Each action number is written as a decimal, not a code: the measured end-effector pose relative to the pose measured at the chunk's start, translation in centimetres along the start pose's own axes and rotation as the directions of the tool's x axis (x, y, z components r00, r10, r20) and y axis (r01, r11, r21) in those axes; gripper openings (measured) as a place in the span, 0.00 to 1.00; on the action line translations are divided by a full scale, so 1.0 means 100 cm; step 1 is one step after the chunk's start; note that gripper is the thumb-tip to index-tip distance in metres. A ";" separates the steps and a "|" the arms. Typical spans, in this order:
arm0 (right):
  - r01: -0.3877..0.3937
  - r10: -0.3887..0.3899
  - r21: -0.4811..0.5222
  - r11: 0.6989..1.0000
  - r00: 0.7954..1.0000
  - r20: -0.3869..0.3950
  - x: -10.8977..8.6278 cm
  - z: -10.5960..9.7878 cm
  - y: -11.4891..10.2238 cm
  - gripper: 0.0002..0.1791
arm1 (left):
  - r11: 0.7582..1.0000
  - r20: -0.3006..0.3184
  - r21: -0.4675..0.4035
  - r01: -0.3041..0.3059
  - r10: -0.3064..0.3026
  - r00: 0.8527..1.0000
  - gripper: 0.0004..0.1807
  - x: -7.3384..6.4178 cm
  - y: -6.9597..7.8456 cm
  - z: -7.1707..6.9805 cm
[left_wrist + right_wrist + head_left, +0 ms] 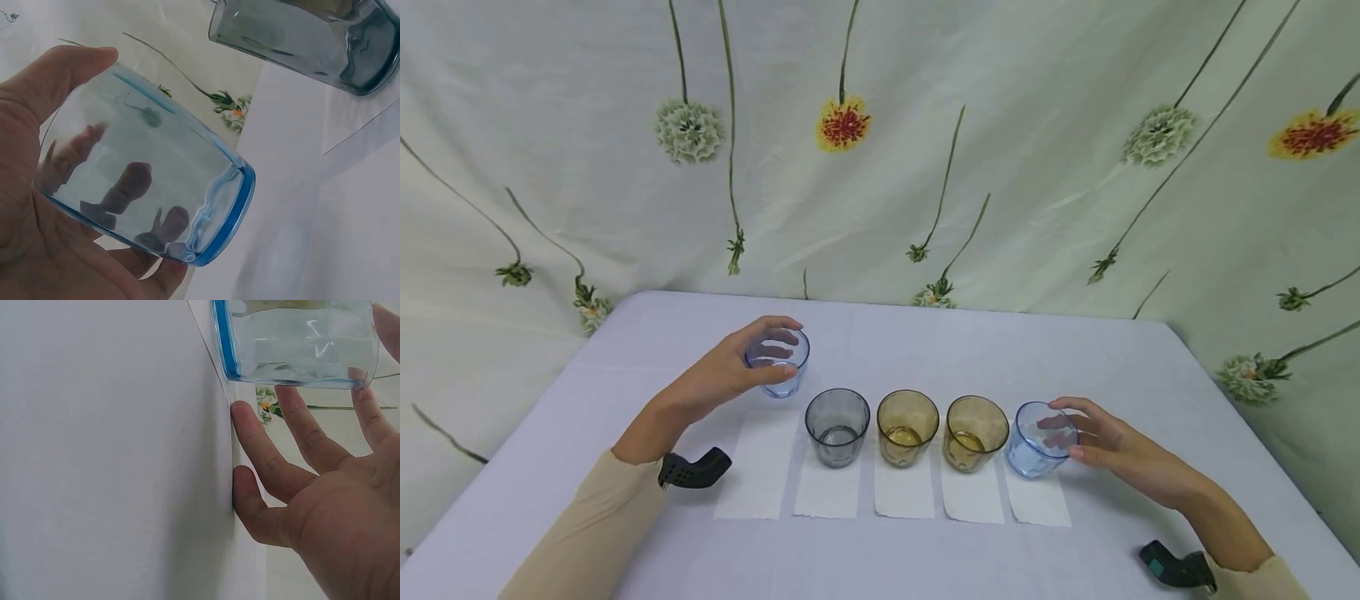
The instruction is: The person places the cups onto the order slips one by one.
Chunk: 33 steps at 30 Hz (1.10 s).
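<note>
My left hand (pixel 737 358) grips a clear blue glass (pixel 785 377) in the head view, clear of the table and behind the leftmost paper strip. In the left wrist view that blue glass (pixel 150 162) lies tilted between the thumb and the fingers, which show through its wall. At the right end of the row, my right hand (pixel 1112 446) holds a second blue glass (pixel 1033 450) upright by its side. The right wrist view has the thumb and upper fingers around this blue glass (pixel 300 344), with the lower fingers spread beneath.
Between the blue glasses stand a grey glass (pixel 837 433) and two amber glasses, one left (pixel 907 429) and one right (pixel 976 433). Several white paper strips (pixel 752 483) line the white-clothed table (pixel 880 558). A flower-printed cloth (pixel 1000 83) hangs behind.
</note>
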State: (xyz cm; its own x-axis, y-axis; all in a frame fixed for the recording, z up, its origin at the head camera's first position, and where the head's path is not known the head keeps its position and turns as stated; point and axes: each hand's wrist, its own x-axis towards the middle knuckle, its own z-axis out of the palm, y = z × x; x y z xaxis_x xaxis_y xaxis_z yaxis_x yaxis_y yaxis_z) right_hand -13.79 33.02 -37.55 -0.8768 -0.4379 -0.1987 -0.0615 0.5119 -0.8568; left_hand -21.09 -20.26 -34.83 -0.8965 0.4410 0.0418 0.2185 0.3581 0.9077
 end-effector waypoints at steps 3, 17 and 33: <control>0.008 -0.008 -0.002 1.000 1.000 0.004 -0.001 -0.001 0.001 0.29 | 1.000 0.018 0.014 0.010 -0.010 1.000 0.35 -0.003 0.002 0.001; 0.019 -0.019 -0.004 1.000 1.000 0.003 0.000 -0.001 0.003 0.28 | 0.999 0.100 0.045 0.006 -0.010 0.995 0.34 -0.013 0.005 -0.004; 0.008 -0.008 -0.014 1.000 1.000 0.000 -0.001 -0.001 0.002 0.28 | 0.999 0.177 0.030 -0.017 0.011 0.984 0.31 -0.021 0.003 -0.010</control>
State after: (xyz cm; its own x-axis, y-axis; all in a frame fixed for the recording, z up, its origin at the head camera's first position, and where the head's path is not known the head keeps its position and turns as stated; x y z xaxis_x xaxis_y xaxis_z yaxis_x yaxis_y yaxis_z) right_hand -13.78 33.21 -37.72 -0.8763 -0.4421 -0.1917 -0.0755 0.5187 -0.8516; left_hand -19.52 -21.87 -34.23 -0.8120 0.5833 -0.0225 0.2447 0.3752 0.8940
